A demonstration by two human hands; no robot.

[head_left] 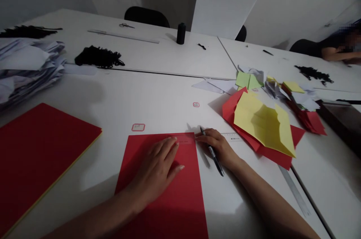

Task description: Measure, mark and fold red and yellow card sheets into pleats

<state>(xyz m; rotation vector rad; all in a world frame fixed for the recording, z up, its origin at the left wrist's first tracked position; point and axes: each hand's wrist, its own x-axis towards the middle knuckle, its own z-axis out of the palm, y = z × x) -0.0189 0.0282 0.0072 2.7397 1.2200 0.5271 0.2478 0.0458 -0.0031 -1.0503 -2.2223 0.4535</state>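
A sheet of red paper [183, 194] lies in front of me on the white table. My left hand [158, 167] rests on it, fingers stretched out and thumb apart, the fingertips near its top edge. A clear ruler [234, 137] runs across the top of the sheet and passes under my right hand [216, 145]. That hand is closed around a black pen [216, 162], just beyond the sheet's right edge. The pen slants, with one end toward me. Whether its point touches anything is hidden by the fingers.
A stack of red and yellow paper [45, 156] lies left. Crumpled white paper [25, 66] and black cord [97, 56] sit behind it. Folded yellow paper [262, 122] and red scraps pile up right. A thread spool [181, 34] stands farther back. Another person's arm [335, 55] shows far right.
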